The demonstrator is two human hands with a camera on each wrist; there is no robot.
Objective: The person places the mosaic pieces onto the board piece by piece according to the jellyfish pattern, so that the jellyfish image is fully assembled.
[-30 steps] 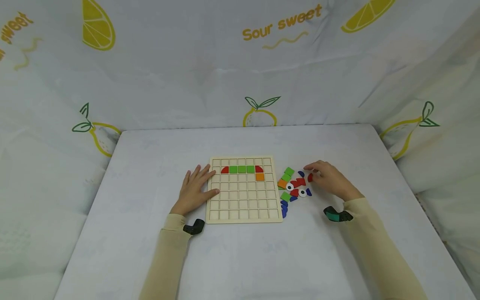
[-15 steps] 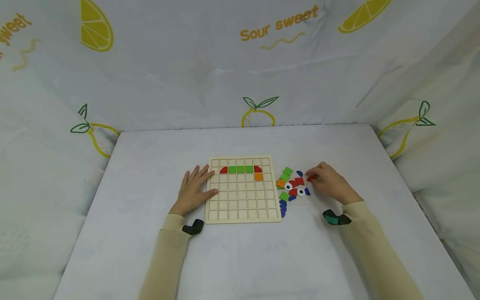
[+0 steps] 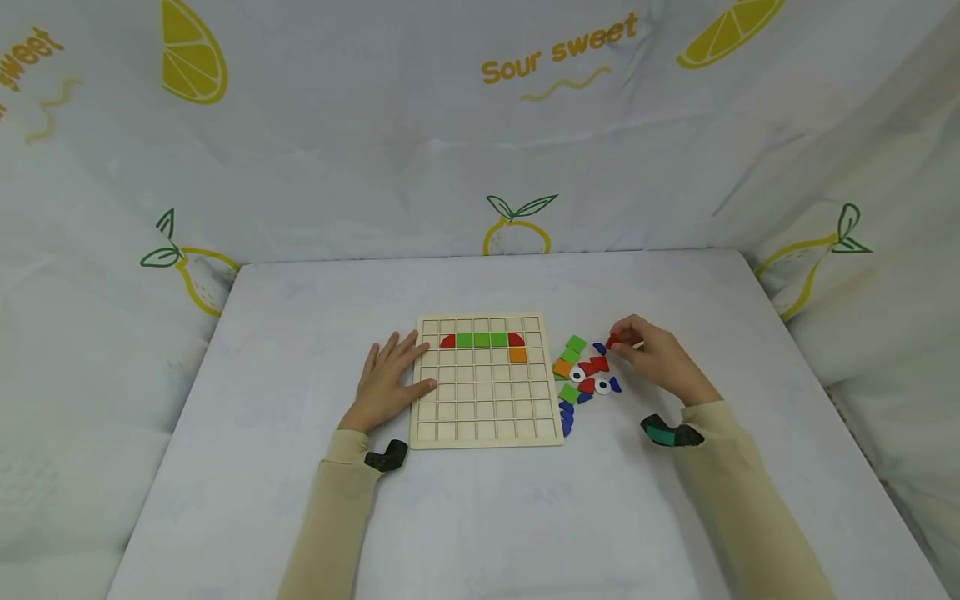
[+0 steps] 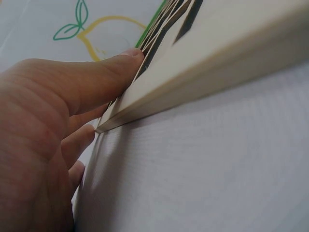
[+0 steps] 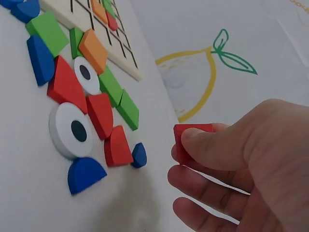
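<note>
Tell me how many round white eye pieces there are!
2: one eye piece by a loose orange piece, the other eye piece beside a blue piece. More could be hidden underneath.

The right hand [image 5: 260,159] hides part of the red piece [image 5: 184,155] it pinches, so its full shape is unclear. Far left of that grip, the right-wrist view's top edge cuts a blue piece [image 5: 9,4] and the board [image 5: 119,57]. The left hand [image 3: 384,385] covers some board edge.

Orange lettering on the lemon-print cloth [image 3: 360,167]
"Sour sweet" [image 3: 558,52] reads right of centre; at far left, a cut-off line [image 3: 28,52] shows "sweet".
</note>
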